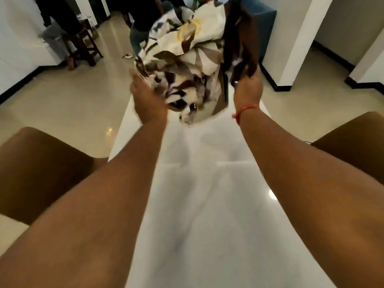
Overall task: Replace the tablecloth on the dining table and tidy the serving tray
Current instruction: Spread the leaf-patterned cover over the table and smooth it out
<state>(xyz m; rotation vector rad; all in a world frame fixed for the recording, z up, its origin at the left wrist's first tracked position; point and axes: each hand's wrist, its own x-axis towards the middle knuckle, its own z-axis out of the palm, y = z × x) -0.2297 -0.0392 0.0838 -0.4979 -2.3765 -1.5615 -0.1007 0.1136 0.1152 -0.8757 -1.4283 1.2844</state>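
A bunched cloth [185,59], cream with brown and yellow shapes, is held up above the far end of a glossy white table [207,204], at about 12 o'clock in the view. Its lowest fold hangs just over the tabletop. The left hand [145,94] reaches up to the cloth's left edge at 11 o'clock; it is blurred, the fingers seem curled into the fabric, though the exact grasp cannot be told. The right hand [248,86], at 1 o'clock, grips a dark brown part of the cloth [241,38], fingers closed round the fabric. A red string band [245,110] circles the right wrist. Both bare forearms stretch forward over the table.

Brown chair backs stand beside the table: one [41,169] at 8 o'clock, one [357,138] at 3 o'clock. On the cream tiled floor [72,104] at 10 o'clock is a dark wooden stool [85,44] with a seated person [60,30] by it. Another person [143,21] stands behind the cloth at 12 o'clock. White pillars [295,34] with black skirting rise at 2 o'clock, and something blue [268,28] sits behind the cloth. No writing can be read
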